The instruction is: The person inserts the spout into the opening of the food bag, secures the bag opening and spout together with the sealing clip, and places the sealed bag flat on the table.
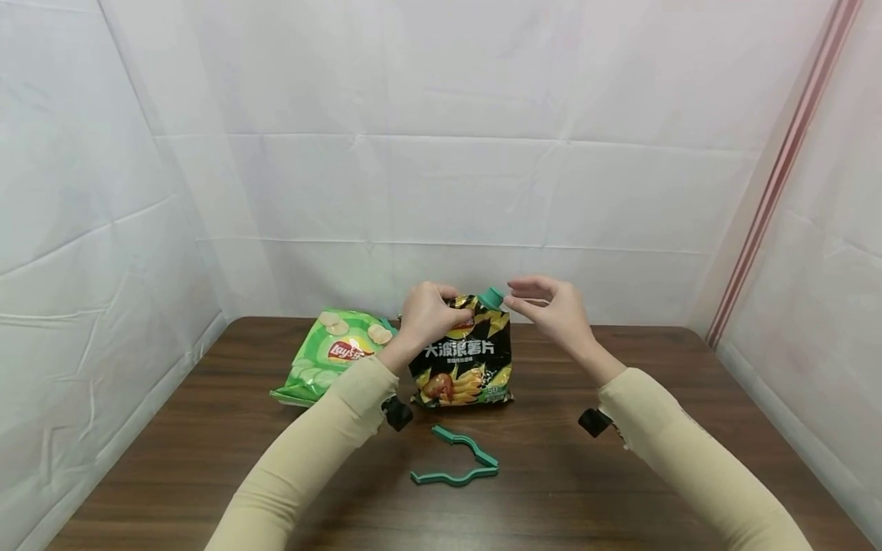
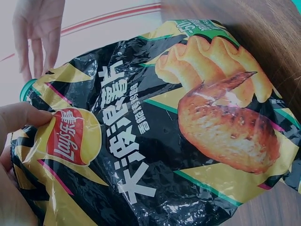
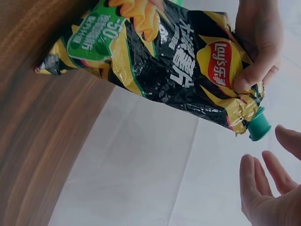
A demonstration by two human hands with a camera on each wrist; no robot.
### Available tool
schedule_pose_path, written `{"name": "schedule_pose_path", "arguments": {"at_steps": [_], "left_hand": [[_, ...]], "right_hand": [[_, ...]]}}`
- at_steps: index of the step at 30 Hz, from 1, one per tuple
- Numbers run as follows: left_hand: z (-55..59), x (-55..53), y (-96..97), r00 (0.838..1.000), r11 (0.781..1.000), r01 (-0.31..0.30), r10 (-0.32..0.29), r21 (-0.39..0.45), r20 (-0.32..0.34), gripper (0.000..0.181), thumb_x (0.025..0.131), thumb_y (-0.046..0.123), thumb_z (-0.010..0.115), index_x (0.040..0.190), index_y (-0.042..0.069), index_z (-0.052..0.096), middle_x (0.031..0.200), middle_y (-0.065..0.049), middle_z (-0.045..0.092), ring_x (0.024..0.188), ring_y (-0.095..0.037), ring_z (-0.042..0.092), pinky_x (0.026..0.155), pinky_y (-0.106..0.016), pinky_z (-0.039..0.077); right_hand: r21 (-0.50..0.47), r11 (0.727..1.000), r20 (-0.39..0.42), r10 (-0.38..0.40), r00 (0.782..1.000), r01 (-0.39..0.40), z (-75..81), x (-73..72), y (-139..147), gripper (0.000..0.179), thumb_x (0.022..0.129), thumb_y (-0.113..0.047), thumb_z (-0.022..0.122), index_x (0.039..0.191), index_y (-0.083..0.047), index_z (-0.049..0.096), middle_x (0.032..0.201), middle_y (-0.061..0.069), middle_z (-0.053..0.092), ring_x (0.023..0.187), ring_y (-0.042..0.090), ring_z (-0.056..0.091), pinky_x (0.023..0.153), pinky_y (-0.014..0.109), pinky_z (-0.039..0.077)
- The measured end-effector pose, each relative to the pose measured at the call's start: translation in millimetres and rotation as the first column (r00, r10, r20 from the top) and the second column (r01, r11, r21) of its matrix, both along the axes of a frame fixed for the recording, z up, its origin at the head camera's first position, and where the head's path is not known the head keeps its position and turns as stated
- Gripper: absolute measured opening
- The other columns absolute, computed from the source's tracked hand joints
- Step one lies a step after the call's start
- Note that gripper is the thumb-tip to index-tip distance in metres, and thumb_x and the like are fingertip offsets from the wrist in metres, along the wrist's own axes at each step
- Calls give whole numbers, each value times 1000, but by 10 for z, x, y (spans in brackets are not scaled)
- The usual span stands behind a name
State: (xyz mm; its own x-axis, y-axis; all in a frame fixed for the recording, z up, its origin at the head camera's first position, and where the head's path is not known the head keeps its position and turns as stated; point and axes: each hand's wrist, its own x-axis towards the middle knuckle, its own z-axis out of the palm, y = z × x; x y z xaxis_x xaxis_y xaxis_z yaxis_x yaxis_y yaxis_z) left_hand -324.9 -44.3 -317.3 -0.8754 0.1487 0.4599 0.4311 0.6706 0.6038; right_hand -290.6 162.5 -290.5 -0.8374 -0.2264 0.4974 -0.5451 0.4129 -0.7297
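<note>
A black and gold Lay's chip bag (image 1: 460,366) stands upright at the middle of the table. My left hand (image 1: 425,312) grips its upper edge, with the thumb (image 2: 28,114) pressed on the front beside the logo and the other fingers largely hidden behind. From the bag's top right corner juts a green spout-like cap (image 3: 259,125). Just beyond this cap is my right hand (image 1: 553,304), fingers spread and slightly bent, holding nothing. In the right wrist view a small gap shows between its fingertips (image 3: 247,162) and the cap.
To the left, a green Lay's bag (image 1: 324,348) leans back on the table. A long green hinged bag clip (image 1: 460,479) lies unfolded in front of the black bag. White sheeting (image 1: 468,191) rises behind the brown wooden table (image 1: 620,474).
</note>
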Motion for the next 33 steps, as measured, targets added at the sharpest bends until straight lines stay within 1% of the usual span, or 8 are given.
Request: {"name": "schedule_pose_path", "arguments": {"at_steps": [6,10,13,15,18,23,27,33], "left_hand": [[-6,4,-23,1000,1000,1,-1,-7,2,10,70,23,69,75,15,72,74,-5,68,35,-6,30,43,-20,27],[-11,-1,-41,1000,1000,10,-10,-13,2,15,71,23,68,62,11,65,56,-3,56,37,-7,24,43,-21,22],[-14,-4,-48,1000,1000,5,-5,-18,5,16,71,24,68,62,11,65,54,-1,55,37,-4,28,43,-19,27],[-12,-1,-50,1000,1000,-8,8,-15,10,12,70,24,70,74,13,72,69,-1,66,38,-1,40,48,-20,39],[-6,9,-52,999,1000,-22,22,-16,29,23,69,26,70,90,15,73,90,-3,69,40,-5,52,57,-24,49],[4,22,-55,999,999,-27,28,-21,47,27,69,27,70,93,14,72,94,-5,68,39,-7,52,55,-25,49],[2,20,-60,999,999,-25,26,-20,39,25,69,27,70,91,14,72,94,-4,68,43,-3,54,58,-26,50],[-1,27,-71,999,1000,-21,21,-18,29,24,69,26,70,90,14,72,93,-4,69,43,-5,54,57,-26,50]], "right_hand": [[-61,996,-15,57,998,-57,-69,70,55,29,81,-15,65,107,-5,61,107,16,62,98,33,58,82,36,48],[-62,996,-16,63,998,-64,-123,129,85,29,80,-14,65,107,-4,61,106,16,62,96,31,60,81,32,49],[-39,998,-27,55,998,-56,-165,188,110,29,80,-16,65,107,-6,61,105,14,62,94,28,61,79,31,50],[-15,999,-28,47,998,-48,-197,234,122,29,80,-18,66,107,-8,61,105,12,63,92,26,62,76,32,51],[19,999,6,38,999,-38,-260,301,135,29,80,-21,66,107,-12,61,105,9,63,89,22,64,71,29,51],[34,998,80,44,996,-47,-386,393,133,29,80,-23,65,108,-14,60,108,8,61,91,21,63,70,26,51],[42,997,112,55,992,-60,-516,439,118,30,79,-20,66,108,-13,60,104,5,63,92,20,62,72,30,51],[74,994,186,66,980,-81,-817,419,134,35,77,-27,68,109,-13,60,99,3,65,90,16,61,73,36,50]]}}
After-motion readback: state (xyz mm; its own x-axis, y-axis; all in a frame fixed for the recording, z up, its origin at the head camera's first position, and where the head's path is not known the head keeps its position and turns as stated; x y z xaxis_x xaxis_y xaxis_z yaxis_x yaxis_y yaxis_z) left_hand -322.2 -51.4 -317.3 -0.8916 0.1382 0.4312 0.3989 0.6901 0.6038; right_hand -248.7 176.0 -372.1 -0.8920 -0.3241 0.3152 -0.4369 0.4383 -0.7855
